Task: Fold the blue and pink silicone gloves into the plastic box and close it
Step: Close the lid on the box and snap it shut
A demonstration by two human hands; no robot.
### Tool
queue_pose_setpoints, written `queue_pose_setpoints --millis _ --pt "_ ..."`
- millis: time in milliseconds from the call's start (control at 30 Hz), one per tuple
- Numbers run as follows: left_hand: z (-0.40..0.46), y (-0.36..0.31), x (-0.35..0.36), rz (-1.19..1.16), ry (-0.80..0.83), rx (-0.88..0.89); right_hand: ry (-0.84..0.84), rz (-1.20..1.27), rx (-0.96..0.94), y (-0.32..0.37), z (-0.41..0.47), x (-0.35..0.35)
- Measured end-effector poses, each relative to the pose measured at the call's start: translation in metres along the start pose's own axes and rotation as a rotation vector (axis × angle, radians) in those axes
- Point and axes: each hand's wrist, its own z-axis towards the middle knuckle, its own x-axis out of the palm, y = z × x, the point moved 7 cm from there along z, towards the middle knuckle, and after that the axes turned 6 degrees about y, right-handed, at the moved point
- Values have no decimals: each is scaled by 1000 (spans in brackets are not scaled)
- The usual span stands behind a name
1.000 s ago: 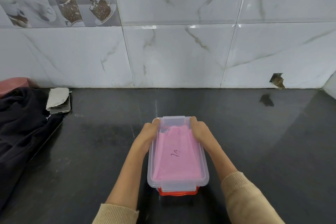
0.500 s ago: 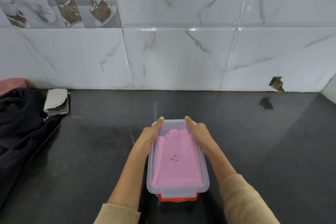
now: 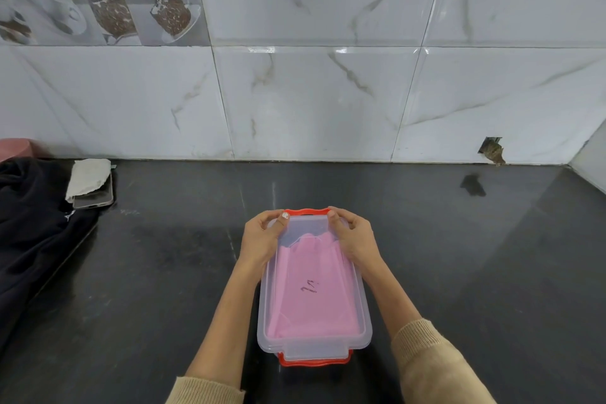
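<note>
Your plastic box (image 3: 314, 289) sits on the black counter (image 3: 459, 272), long side running near to far, with its clear lid (image 3: 314, 343) laid over it. Through the lid you can see the pink glove (image 3: 311, 292) lying flat inside; the blue one does not show from here. Two red latches are in view: the far latch (image 3: 306, 211) stands up at the far edge between your hands, and the near latch (image 3: 313, 361) sticks out below the lid's near edge.

Your left hand (image 3: 262, 238) grips the far left corner of the box, fingers curled together over the rim and thumb pressed on the lid. Your right hand (image 3: 352, 236) mirrors it on the far right corner, fingers curled and thumb tip down on the lid's far edge.

Around the box the counter lies open on the right and on the near left, out to the tiled wall (image 3: 311, 102) along the far edge. A side wall cuts in at the far right corner. On the left, one dark cloth (image 3: 29, 223) spreads toward the near edge, and one phone (image 3: 95, 197) lies at the far left with a white rag (image 3: 88, 175) on it, all well apart from the box.
</note>
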Motion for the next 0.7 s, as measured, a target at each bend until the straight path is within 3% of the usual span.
queue_pose_setpoints --millis 500,633,700 --pt "4 -6 -2 31 -29 88 -114 32 -47 -3 5 -8" --pt "-5 -17 0 46 -2 147 -71 38 -79 12 -4 -7" --pt "-22 -25 -6 43 -63 207 -28 35 -104 17 -21 -7"
